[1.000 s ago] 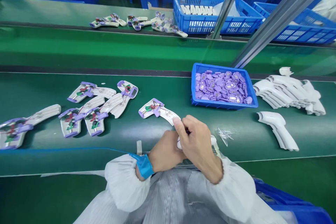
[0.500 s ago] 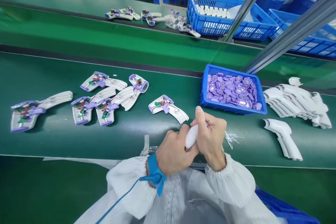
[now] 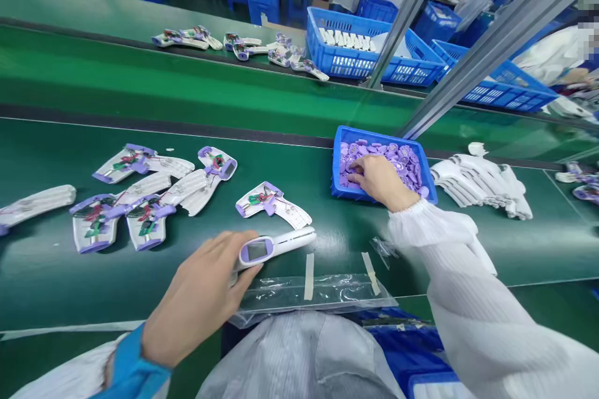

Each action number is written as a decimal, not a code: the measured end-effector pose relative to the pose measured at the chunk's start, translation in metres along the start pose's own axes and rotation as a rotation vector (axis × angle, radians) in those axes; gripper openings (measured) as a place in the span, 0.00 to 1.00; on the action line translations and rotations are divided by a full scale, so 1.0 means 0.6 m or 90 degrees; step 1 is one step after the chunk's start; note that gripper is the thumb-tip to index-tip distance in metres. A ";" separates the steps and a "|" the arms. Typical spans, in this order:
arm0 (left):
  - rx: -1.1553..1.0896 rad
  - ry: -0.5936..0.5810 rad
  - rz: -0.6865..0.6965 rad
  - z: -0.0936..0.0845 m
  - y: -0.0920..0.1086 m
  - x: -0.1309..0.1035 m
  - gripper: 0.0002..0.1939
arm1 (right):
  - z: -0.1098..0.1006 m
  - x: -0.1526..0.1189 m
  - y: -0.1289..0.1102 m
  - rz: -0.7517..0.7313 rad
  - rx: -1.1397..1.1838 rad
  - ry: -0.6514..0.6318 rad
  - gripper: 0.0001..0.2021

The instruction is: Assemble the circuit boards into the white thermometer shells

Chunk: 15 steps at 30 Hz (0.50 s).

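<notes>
My left hand (image 3: 206, 293), with a blue wrist strap, grips a white handheld infrared thermometer (image 3: 281, 245) whose small grey screen sits in a purple surround. My right hand (image 3: 379, 179) reaches into a blue bin (image 3: 384, 134) of small purple plastic pieces (image 3: 407, 162). Its thumb and fingertips are bent together around a piece among the pile, partly hidden by the others. Just beyond the thermometer lies an open thermometer half (image 3: 271, 202), its green board and wires exposed.
Several more open halves (image 3: 150, 212) lie on the green belt at left. White shell halves (image 3: 482, 184) are piled right of the bin. Taped clear plastic (image 3: 322, 290) lines the near edge. A metal post (image 3: 477, 43) slants behind the bin; blue crates (image 3: 374, 56) stand beyond.
My hands were together around a white part. Now they are apart: the left has moved left with the thermometer, the right has gone into the bin. The view has shifted right.
</notes>
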State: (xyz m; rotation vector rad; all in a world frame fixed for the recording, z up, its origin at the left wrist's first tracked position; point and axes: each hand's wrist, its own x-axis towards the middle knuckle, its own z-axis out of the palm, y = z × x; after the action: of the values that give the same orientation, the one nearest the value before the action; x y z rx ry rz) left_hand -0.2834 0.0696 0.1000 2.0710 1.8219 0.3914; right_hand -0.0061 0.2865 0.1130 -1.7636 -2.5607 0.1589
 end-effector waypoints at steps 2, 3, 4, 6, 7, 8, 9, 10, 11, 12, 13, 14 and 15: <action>0.134 0.003 0.078 0.012 0.020 0.018 0.13 | 0.008 0.024 -0.002 0.013 -0.018 -0.016 0.05; 0.178 -0.005 0.104 0.017 0.032 0.028 0.11 | 0.010 0.031 -0.005 0.018 -0.023 -0.017 0.05; 0.194 -0.013 0.113 0.020 0.043 0.037 0.10 | 0.008 0.033 -0.007 0.022 -0.025 -0.016 0.05; 0.129 -0.005 0.063 0.020 0.058 0.051 0.09 | -0.003 0.026 -0.007 0.027 -0.016 -0.004 0.07; 0.047 0.004 0.013 0.016 0.061 0.054 0.10 | -0.013 0.017 -0.005 0.028 -0.013 0.005 0.08; -0.060 0.010 -0.039 0.010 0.062 0.056 0.12 | -0.023 0.004 -0.004 0.029 0.002 0.020 0.09; -0.176 0.011 -0.087 0.004 0.061 0.056 0.15 | -0.034 -0.013 -0.004 0.029 0.043 0.037 0.09; -0.286 0.006 -0.119 -0.003 0.061 0.056 0.16 | -0.043 -0.032 -0.008 0.029 0.118 0.054 0.10; -0.374 -0.003 -0.137 -0.009 0.061 0.055 0.16 | -0.051 -0.052 -0.015 0.029 0.226 0.063 0.10; -0.434 -0.012 -0.143 -0.013 0.063 0.055 0.15 | -0.056 -0.074 -0.025 0.030 0.360 0.061 0.09; -0.463 -0.021 -0.140 -0.016 0.067 0.055 0.15 | -0.059 -0.095 -0.039 0.032 0.505 0.047 0.08; -0.461 -0.026 -0.136 -0.016 0.074 0.057 0.14 | -0.060 -0.116 -0.056 0.040 0.641 0.023 0.08; -0.434 -0.027 -0.130 -0.015 0.081 0.059 0.14 | -0.059 -0.135 -0.073 0.055 0.751 -0.008 0.08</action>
State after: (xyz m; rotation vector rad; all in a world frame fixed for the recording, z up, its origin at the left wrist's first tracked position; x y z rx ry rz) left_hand -0.2392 0.1000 0.1281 1.4062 1.5576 0.7755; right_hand -0.0151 0.1979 0.1554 -1.3034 -1.6595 1.3238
